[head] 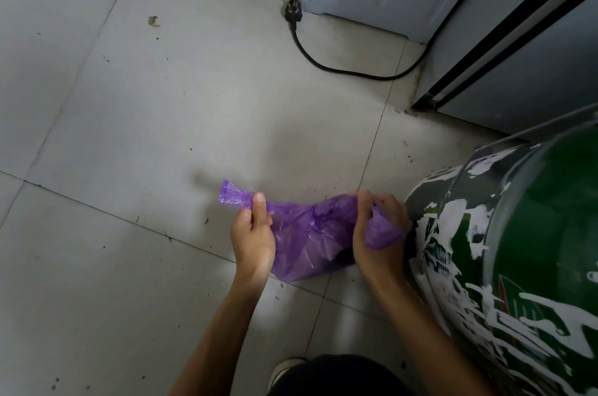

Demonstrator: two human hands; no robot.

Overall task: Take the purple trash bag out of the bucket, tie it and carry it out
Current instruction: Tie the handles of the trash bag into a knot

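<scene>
Gripping purple trash bag (pixel 309 242), left hand (pixel 253 235) and right hand (pixel 372 245)

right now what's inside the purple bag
Through the thin purple bag a dark shape shows near its lower right; what it is cannot be told. The left hand and right hand grip its gathered top ends, and the folds hide the rest.

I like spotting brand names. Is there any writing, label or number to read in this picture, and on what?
None can be read.
The green bucket has marks that may be print, but white smears cover them, so they are unreadable.
The purple bag shows no print.
</scene>
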